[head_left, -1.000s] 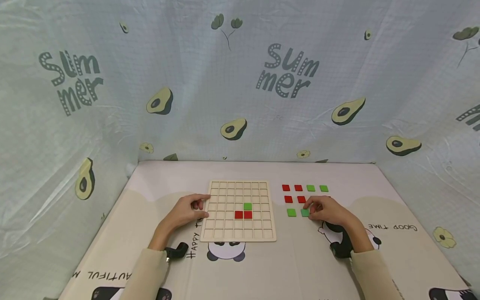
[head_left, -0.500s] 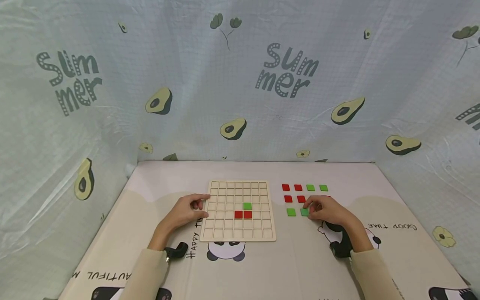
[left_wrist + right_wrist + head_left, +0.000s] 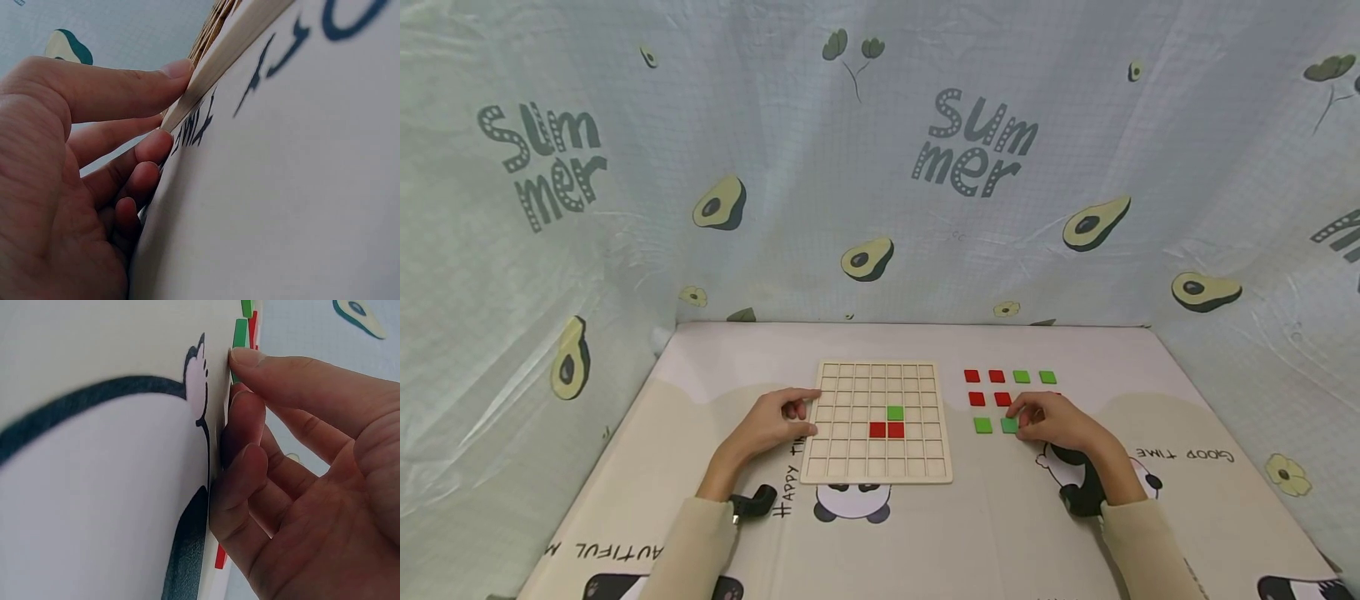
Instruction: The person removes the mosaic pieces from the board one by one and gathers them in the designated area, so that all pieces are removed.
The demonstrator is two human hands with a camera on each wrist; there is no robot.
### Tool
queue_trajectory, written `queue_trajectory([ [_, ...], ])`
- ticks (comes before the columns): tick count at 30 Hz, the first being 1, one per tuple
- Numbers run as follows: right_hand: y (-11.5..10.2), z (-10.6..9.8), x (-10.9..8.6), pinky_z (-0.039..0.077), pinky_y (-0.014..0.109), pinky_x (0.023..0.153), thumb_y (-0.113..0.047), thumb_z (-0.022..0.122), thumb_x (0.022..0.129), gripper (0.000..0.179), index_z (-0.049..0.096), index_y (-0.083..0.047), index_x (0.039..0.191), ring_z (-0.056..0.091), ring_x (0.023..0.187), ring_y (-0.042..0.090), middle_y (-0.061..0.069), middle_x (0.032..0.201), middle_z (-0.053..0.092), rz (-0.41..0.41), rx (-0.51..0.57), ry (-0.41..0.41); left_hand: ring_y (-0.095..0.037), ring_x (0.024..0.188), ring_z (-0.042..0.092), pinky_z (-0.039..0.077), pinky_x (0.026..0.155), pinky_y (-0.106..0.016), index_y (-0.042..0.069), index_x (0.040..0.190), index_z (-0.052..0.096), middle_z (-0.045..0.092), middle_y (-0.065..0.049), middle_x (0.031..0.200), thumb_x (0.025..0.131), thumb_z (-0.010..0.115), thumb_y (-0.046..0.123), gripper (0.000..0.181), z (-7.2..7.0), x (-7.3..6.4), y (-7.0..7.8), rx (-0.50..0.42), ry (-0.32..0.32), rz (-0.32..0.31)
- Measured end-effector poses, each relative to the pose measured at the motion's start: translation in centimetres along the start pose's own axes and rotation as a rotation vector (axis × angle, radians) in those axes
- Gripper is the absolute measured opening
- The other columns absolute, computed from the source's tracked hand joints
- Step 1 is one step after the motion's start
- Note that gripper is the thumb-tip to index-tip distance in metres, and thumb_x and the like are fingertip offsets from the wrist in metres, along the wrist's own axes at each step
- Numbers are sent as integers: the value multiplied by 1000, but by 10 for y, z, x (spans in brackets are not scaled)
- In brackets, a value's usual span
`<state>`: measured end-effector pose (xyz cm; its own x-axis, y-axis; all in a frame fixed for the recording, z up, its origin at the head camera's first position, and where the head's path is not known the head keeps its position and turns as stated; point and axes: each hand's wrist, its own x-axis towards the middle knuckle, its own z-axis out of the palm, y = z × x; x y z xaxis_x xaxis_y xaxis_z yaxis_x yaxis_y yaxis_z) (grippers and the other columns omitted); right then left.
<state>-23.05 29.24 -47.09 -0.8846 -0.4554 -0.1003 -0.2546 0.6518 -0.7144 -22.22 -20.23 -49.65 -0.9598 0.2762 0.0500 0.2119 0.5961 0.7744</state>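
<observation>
My left hand (image 3: pixel 772 418) rests at the left edge of a square wooden grid board (image 3: pixel 842 471). Its thumb and index finger touch that edge, spread apart along it; the left wrist view shows the thumb on the board's rim (image 3: pixel 215 69) and the other fingers bent below. On the board lie a green tile (image 3: pixel 895 413) and, in the row below, two red tiles (image 3: pixel 877 430). To the right of the board, my right hand (image 3: pixel 1051 419) pinches a square green tile (image 3: pixel 1009 425) at the table between thumb and index finger. The right wrist view shows this tile (image 3: pixel 240 334) at the thumb tip.
Around the right hand lie more loose tiles in rows: red tiles (image 3: pixel 972 376) and green tiles (image 3: pixel 1022 377), with another green tile (image 3: pixel 982 425) beside the pinched one. One red tile is mostly hidden behind the hand. A printed curtain (image 3: pixel 790 275) stands behind the table.
</observation>
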Motion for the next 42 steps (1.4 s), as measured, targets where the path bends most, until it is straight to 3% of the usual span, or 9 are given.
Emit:
queue_trajectory([
  [5,2,0,0,47,26,65,-9,75,89,20,69,-4,108,54,74,13,2,83,61,-28,-12,1,-17,81,50,39,74,-26,3,136,66,58,-3,88,80,85,17,61,-1,0,0,-4,0,1],
  [23,3,-1,4,48,25,68,-12,77,88,21,71,-7,108,55,77,13,1,85,61,16,-41,4,-16,80,49,39,73,-26,2,136,66,59,-4,87,79,85,16,61,-1,-2,0,-10,4,1],
  [31,-5,-2,4,50,26,65,-11,76,88,23,70,-7,110,57,77,17,3,89,62,34,-39,16,-16,80,50,39,73,-26,3,136,66,59,-4,87,79,85,16,62,-2,-1,2,-12,2,3],
  [42,-16,3,6,49,26,66,-8,74,89,22,70,-7,111,57,80,17,4,92,62,-5,-44,43,-16,79,50,40,74,-25,2,137,65,59,-3,87,79,85,16,62,-1,-1,1,2,-2,14],
])
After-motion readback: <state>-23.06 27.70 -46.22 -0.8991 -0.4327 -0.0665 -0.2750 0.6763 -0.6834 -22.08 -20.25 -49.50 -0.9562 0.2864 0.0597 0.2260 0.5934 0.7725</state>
